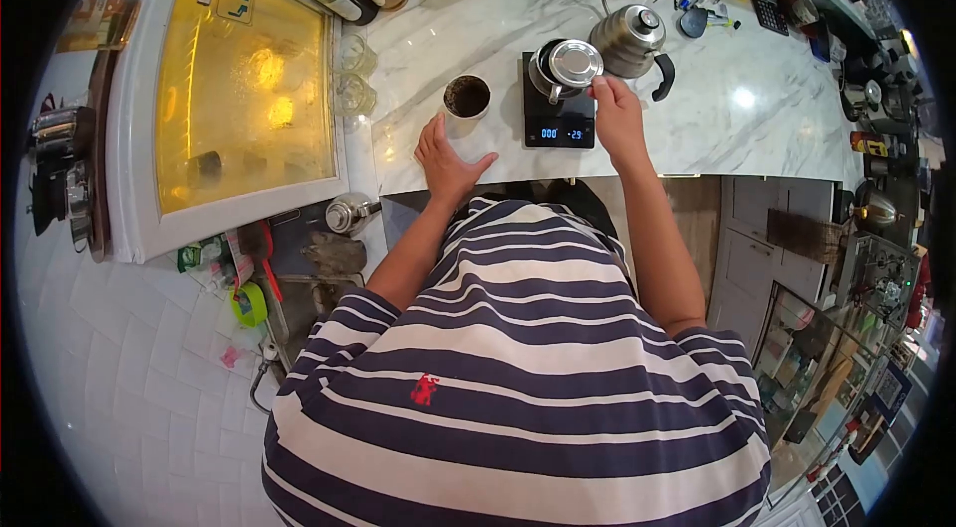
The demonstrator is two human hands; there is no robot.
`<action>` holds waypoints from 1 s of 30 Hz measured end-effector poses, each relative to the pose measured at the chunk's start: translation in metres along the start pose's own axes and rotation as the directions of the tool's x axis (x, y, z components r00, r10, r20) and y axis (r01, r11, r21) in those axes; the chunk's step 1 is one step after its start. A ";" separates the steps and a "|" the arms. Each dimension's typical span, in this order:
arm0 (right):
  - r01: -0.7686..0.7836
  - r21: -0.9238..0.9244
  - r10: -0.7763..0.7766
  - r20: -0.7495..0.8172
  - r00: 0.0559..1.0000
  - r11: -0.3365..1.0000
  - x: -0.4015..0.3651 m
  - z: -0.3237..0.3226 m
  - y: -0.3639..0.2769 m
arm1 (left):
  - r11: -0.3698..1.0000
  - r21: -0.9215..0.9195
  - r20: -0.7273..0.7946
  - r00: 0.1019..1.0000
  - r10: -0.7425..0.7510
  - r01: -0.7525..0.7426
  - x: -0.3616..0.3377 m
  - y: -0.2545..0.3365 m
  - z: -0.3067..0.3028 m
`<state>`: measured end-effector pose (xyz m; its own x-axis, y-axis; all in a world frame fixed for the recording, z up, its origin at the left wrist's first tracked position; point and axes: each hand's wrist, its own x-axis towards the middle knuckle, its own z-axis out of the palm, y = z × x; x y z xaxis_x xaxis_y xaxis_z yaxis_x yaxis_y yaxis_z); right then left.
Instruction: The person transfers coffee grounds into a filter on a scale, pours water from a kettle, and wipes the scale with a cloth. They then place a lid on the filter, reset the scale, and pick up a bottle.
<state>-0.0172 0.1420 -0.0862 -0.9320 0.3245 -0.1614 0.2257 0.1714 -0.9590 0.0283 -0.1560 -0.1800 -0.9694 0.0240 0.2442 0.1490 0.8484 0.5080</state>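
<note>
Right hand (615, 114) pinches the steel lid (576, 62) by its rim: likely light, stiff, slippery; left hand (448, 160) lies open on the worktop (727, 124).

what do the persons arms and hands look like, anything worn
The left hand and right hand are bare: no gloves, watch or ring shows. Arms are uncovered below the short sleeves of a navy-and-white striped shirt with a red emblem.
</note>
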 end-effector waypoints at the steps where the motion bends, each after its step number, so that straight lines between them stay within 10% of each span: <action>1: 0.017 -0.009 -0.017 0.014 1.000 1.000 0.003 0.003 0.004 | 1.000 -0.006 -0.003 1.000 -0.009 0.009 0.000 0.001 0.000; 17: -0.056 -0.098 0.058 0.022 0.998 0.994 -0.008 -0.010 -0.009 | 0.999 -0.042 0.027 0.999 -0.021 0.022 0.000 0.002 -0.006; 20: -0.045 -0.100 0.043 -0.024 0.999 0.994 -0.016 -0.026 0.039 | 0.988 -0.121 -0.172 0.982 0.074 -0.096 -0.011 -0.001 -0.005; 30: 0.075 -0.312 0.054 0.385 0.921 0.947 -0.017 -0.042 0.084 | 0.919 -0.393 0.287 0.952 0.102 0.020 0.009 0.051 0.010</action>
<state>0.0294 0.1899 -0.1540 -0.9558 -0.0499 -0.2898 0.2322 0.4769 -0.8477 0.0251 -0.1069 -0.1601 -0.9641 0.2615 0.0470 0.1942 0.5728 0.7963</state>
